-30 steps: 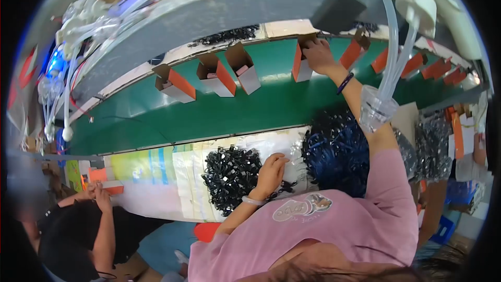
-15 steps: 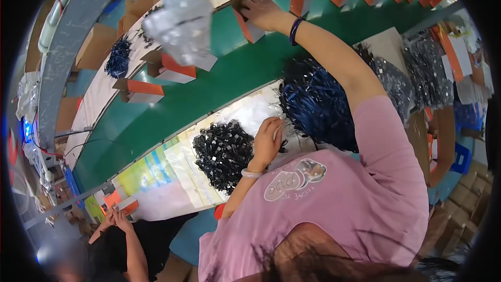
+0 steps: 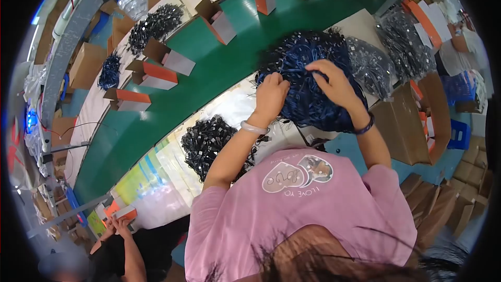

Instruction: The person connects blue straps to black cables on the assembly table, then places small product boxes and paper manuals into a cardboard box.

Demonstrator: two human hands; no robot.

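Observation:
A large heap of dark blue cables (image 3: 313, 107) with small shiny plugs lies on the table before me. My left hand (image 3: 270, 96), above a white bangle, rests at the heap's left edge with its fingers curled in; what they hold is hidden. Over the top of the heap, my right hand (image 3: 334, 84) reaches in from the right, thumb and fingers apart, near the blue strands. Left of my left forearm sits a pile of black cables (image 3: 209, 143) with metal plug ends.
Beyond the heap runs a green conveyor belt (image 3: 219, 65) carrying several open orange-and-white boxes (image 3: 222, 26). Bagged cables (image 3: 404, 42) lie to the right, above a cardboard carton (image 3: 399, 120). At lower left, another person's hands (image 3: 117, 224) handle an orange box (image 3: 125, 212).
My right hand has left a box on the belt and come back to the blue cables. My left hand has moved up to the heap's edge. The boxes have shifted along the belt.

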